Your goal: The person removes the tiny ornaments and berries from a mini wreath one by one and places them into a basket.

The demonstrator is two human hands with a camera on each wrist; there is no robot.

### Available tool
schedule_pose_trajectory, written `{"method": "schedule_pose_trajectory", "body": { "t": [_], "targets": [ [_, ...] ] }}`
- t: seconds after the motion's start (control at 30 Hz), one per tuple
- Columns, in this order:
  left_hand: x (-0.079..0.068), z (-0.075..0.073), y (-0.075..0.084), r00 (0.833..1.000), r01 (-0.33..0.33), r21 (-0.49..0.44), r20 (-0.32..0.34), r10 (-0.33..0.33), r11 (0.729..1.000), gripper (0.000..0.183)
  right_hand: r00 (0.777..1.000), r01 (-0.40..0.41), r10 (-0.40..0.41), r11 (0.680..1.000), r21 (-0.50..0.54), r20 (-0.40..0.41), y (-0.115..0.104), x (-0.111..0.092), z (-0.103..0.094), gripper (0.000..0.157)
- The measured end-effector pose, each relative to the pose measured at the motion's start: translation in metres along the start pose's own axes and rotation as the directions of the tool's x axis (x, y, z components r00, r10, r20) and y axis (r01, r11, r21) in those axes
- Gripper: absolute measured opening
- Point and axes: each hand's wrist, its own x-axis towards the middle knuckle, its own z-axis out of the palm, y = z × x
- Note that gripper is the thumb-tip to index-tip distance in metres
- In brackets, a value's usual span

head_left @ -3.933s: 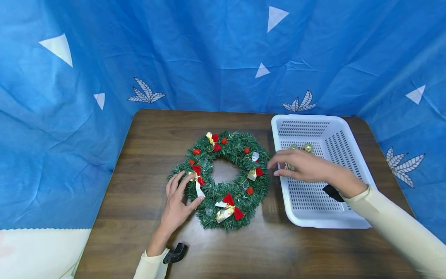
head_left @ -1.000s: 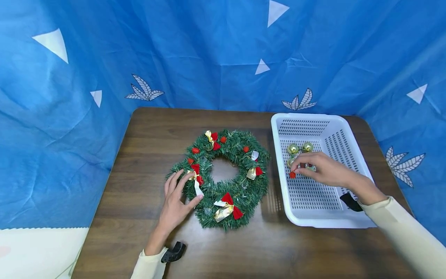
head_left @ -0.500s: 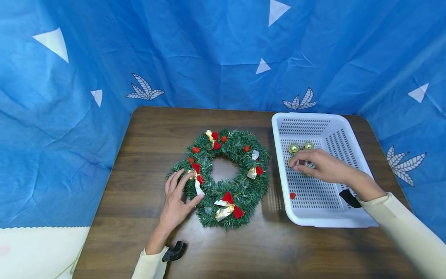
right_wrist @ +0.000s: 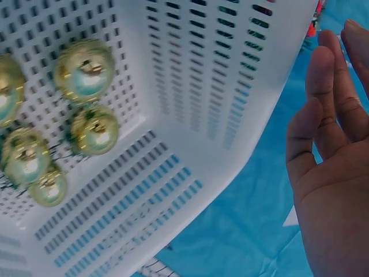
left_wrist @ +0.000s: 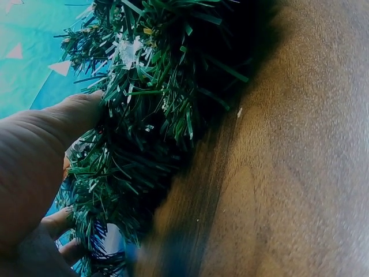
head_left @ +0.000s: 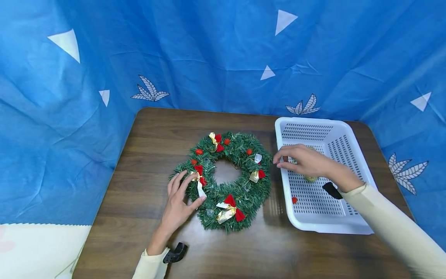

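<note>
The assembly area is a brown wooden table (head_left: 132, 228). A pale cloth (head_left: 35, 248) hangs at its lower left, and a blue curtain (head_left: 223, 46) stands along the left, rear and right.

The left hand (head_left: 177, 205) rests on the left side of the green wreath (head_left: 256, 193). Its fingers are spread and released, with the thumb set apart from them; in the left wrist view, the thumb touches the greenery. A black wrist device (head_left: 175, 253) is fitted at the cuff.

The wreath lies flat at the table's centre. A red and gold bow (head_left: 199, 173) sits by the left fingertips; a larger red and gold bow (head_left: 229, 207) is on the lower portion. Small red ornaments (head_left: 227, 142) are distributed around the ring.

The right hand (head_left: 301, 159) is positioned over the left rim of the white basket (head_left: 286, 193), fingertips projecting past it near the wreath's right edge. Its fingers are loosely bent and released, grasping nothing visible.

The perforated basket stands right of the wreath. A single red ornament (head_left: 294, 200) lies inside, near the left wall. Gold balls (right_wrist: 86, 72) are grouped on the basket floor, partly covered by the right hand and forearm in the head view.
</note>
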Motion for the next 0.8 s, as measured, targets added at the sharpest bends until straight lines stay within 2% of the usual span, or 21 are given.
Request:
{"method": "schedule_pose_trajectory", "body": {
  "t": [0.23, 0.5, 0.8],
  "targets": [
    [0.001, 0.000, 0.000, 1.000, 0.001, 0.000, -0.004, -0.001, 1.000, 0.074, 0.999, 0.045, -0.044, 0.999, -0.019, 0.026, -0.004, 0.027, 0.002, 0.012],
    [0.001, 0.001, -0.001, 1.000, 0.001, 0.003, -0.001, -0.001, 1.000, 0.075, 0.990, 0.102, -0.099, 0.994, -0.031, 0.097, 0.001, 0.054, 0.002, 0.012],
    [0.000, 0.001, -0.002, 1.000, -0.023, 0.002, -0.019, 0.023, 1.000, 0.073, 0.975, 0.132, -0.118, 0.990, -0.058, 0.190, 0.007, 0.079, -0.001, 0.016]
  ]
}}
